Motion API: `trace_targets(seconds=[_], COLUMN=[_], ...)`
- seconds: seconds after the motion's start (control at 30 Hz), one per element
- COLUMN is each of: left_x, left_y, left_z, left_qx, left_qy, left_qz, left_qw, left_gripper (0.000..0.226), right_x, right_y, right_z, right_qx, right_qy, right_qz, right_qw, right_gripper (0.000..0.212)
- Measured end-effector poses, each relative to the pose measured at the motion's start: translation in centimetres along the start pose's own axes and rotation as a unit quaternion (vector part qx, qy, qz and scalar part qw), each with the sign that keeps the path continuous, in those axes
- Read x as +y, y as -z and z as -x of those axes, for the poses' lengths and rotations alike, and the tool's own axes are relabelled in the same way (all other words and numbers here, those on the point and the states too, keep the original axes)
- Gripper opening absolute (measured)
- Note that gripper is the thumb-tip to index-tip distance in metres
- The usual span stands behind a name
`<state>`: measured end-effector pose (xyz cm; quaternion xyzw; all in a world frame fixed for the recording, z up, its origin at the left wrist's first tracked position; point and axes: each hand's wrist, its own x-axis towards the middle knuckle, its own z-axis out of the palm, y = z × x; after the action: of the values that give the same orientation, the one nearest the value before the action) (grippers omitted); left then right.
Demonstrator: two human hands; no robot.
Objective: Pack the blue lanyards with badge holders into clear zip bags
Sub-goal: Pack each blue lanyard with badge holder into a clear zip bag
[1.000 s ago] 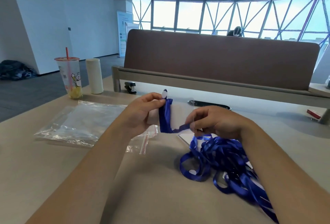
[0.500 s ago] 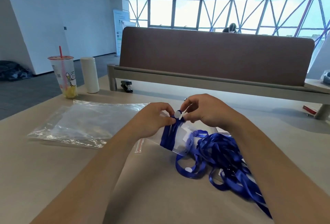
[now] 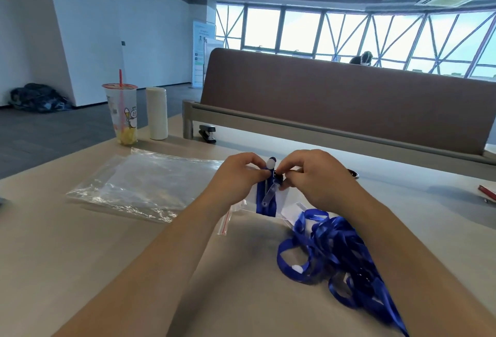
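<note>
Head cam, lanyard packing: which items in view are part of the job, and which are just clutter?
Job: left hand and right hand, both pinching the folded lanyard; small zip bag; lanyard pile; spare zip bags.
Clutter: drink cup; white cylinder; stapler.

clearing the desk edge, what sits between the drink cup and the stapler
A white bottle stands between the drink cup and the stapler, close beside the cup. The head view shows it.
</note>
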<state>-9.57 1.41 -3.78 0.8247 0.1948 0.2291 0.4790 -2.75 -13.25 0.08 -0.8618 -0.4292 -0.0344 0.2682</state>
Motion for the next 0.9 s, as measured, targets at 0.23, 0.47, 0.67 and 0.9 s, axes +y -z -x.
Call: trace_targets(seconds=[0.23,0.47,0.67,0.9], left_x=[0.3,0.2,0.0,-0.3], left_y=[-0.2,-0.4,-0.5,-0.7], left_z=[0.4,0.4,0.1,0.0], left_qx=[-0.009,0.018,0.034,0.036], left_qy=[-0.013,-0.021,-0.042,-0.084], left_qz=[-0.004,-0.060,-0.058,-0.041], left_qw=[1.000,0.998,0.997,0.995], left_gripper=[0.010,0.017,0.018,0.008], right_x=[0.7,0.9,1.2,2.3], right_y=[-1.6,-2.2,-2.5,-2.7], right_z=[0.0,0.1,-0.2,-0.5], right_qx=[0.053,0.032,0.028,0.015], right_qy=[0.036,0.036,0.032,-0.015], right_qz=[0.053,0.007,0.038,-0.001], right_qw=[0.997,0.999,0.998,1.000], right_gripper=[0.007,0.027,0.027,0.020])
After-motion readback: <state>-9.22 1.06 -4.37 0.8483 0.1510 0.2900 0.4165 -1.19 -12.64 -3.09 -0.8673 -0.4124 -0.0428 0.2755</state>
